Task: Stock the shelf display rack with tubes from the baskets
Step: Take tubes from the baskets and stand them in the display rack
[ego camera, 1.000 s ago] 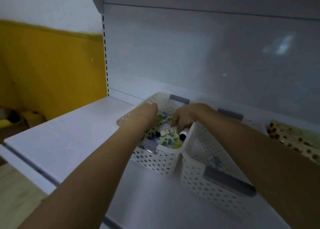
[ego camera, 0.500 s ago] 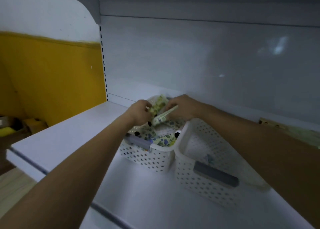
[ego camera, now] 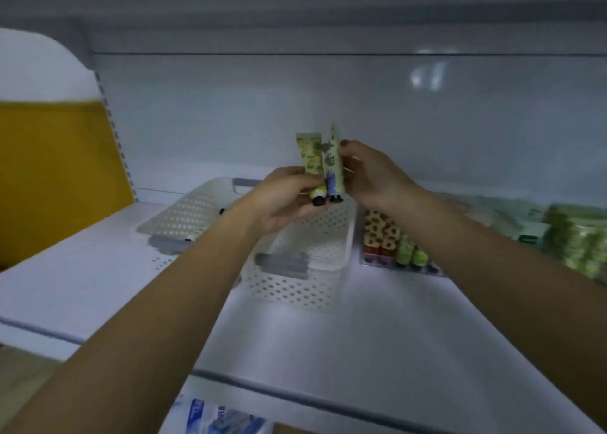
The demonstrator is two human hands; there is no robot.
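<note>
a person's left hand [ego camera: 282,200] and right hand [ego camera: 371,174], fingers curled round a yellow-patterned tube [ego camera: 310,157] and a blue-and-green tube [ego camera: 333,161], hold the pair upright, caps down and side by side, above two white baskets [ego camera: 295,289] on the shelf [ego camera: 377,328], near a part-filled display rack [ego camera: 391,240].

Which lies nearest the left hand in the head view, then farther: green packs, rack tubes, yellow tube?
1. Yellow tube: gripped in the left hand.
2. Rack tubes: on the shelf, to its right.
3. Green packs: far right edge.
</note>
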